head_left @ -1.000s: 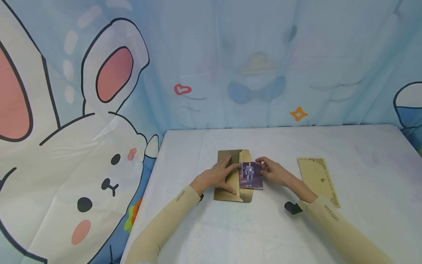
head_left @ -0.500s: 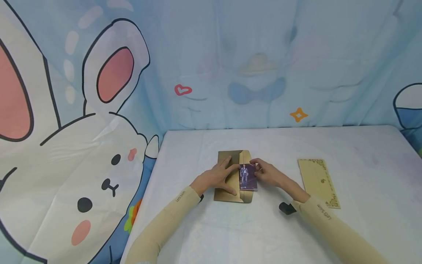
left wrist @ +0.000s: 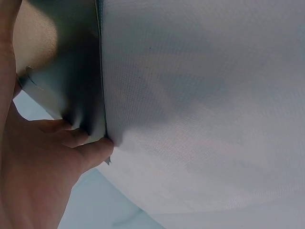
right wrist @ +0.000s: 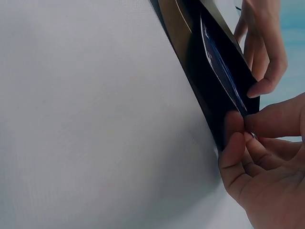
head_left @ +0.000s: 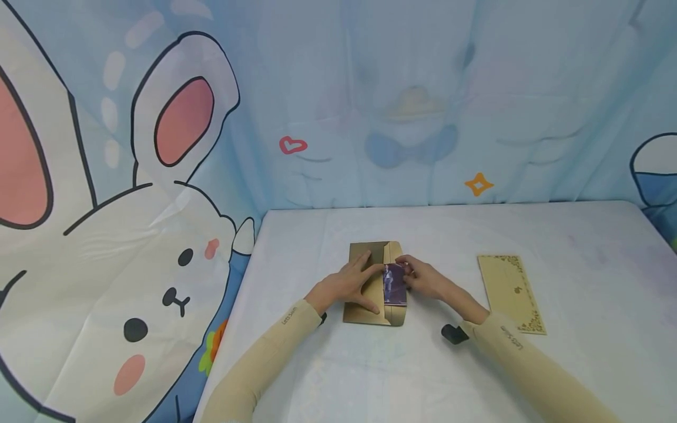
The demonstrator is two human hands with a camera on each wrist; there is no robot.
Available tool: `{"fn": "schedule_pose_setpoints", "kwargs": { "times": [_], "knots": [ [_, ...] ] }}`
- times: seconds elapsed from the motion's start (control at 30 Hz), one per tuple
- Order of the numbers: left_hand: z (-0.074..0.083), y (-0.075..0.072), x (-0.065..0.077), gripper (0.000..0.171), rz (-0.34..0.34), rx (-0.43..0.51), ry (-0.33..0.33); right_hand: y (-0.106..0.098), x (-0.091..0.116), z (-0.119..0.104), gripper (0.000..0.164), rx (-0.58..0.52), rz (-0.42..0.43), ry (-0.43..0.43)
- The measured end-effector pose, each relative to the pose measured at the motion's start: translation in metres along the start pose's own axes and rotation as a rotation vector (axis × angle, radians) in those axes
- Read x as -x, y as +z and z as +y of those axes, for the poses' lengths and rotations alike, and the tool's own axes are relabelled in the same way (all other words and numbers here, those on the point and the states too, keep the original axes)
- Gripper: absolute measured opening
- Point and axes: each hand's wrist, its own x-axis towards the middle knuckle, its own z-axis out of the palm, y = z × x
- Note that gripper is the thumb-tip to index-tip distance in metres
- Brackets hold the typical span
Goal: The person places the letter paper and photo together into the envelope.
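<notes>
A gold envelope [head_left: 359, 318] lies on the white table with its flap opened out to the right. My left hand [head_left: 346, 283] rests on it with fingers and thumb spread; in the left wrist view, fingertips press along the edge of the envelope [left wrist: 62, 86]. A purple photo of a standing figure [head_left: 394, 286] sticks partly out of the envelope's right side, its left part hidden inside. My right hand [head_left: 425, 279] pinches the photo's right edge. In the right wrist view, thumb and fingers close on the end of the photo [right wrist: 220, 69] at the envelope mouth.
To the right lies a pale gold sheet [head_left: 510, 288] with ornate corners, partly overlapped by the right sleeve. The white-covered table [head_left: 312, 235] ends at a blue printed curtain [head_left: 317, 88] behind. A cartoon rabbit print [head_left: 158, 282] hangs on the left.
My right hand has moved left, sliding the photo further into the envelope, so less of it shows. The left hand and envelope have stayed in place.
</notes>
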Motion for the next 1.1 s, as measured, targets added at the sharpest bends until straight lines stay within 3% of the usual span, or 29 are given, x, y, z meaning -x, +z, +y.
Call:
{"fn": "schedule_pose_setpoints", "kwargs": {
  "times": [1.1],
  "knots": [
    [-0.001,0.001,0.0,0.108,-0.01,-0.012,0.004,0.021,-0.021,-0.011,0.047,-0.002,0.059,0.116]
  ]
}}
